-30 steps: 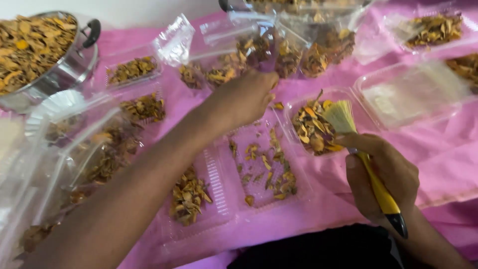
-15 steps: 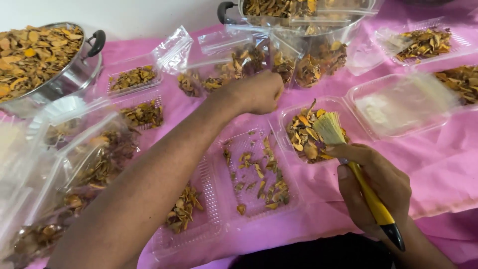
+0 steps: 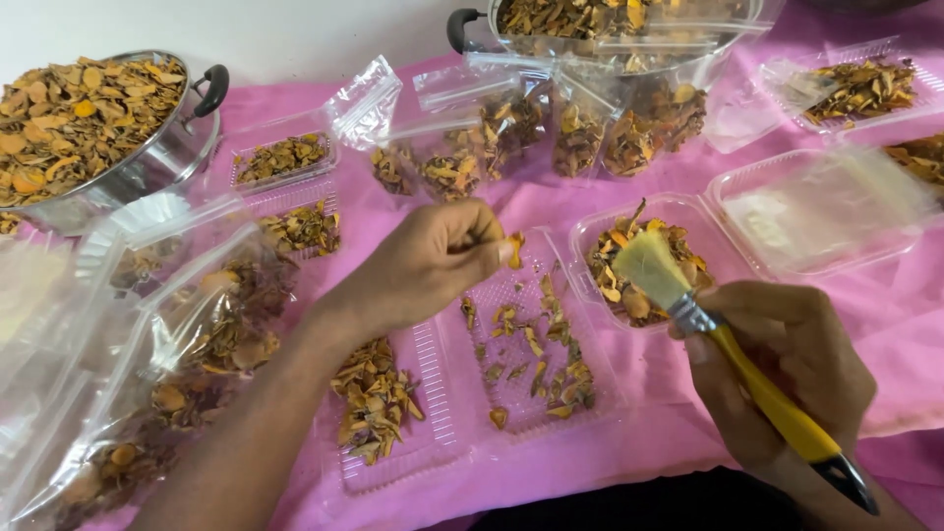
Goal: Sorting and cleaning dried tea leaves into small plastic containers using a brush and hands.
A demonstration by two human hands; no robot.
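I see a small dried orange-brown chip [image 3: 514, 248] pinched at the fingertips of my left hand [image 3: 433, 261], held just above the open clear plastic clamshell tray [image 3: 447, 433] that lies in the middle of the pink tabletop [image 3: 629, 442]. The left hand is closed narrowly around that chip, thumb against forefinger. Below it, the tray's right half holds a thin scatter of similar dried pieces, and its left half holds a denser heap [image 3: 372, 398].

My right hand [image 3: 787, 369] is wrapped firmly around the yellow handle of a paintbrush [image 3: 723, 339], whose pale bristles point up and to the left, over the near edge of a second clear tray [image 3: 590, 241] filled with dried slices (whether the bristles touch the slices, I cannot tell).

To the right of that sits a closed clear container [image 3: 826, 211] with something pale inside. Along the far side stand several clear bags [image 3: 551, 133] of the same dried pieces, and behind them a metal pot [image 3: 462, 25] with a black handle, also full. At the far left is another metal pot [image 3: 167, 157] heaped with dried slices. More filled clear bags [image 3: 187, 334] lie along the left edge, beside my left forearm. Two small filled trays [image 3: 285, 157] rest between the left pot and the bags.
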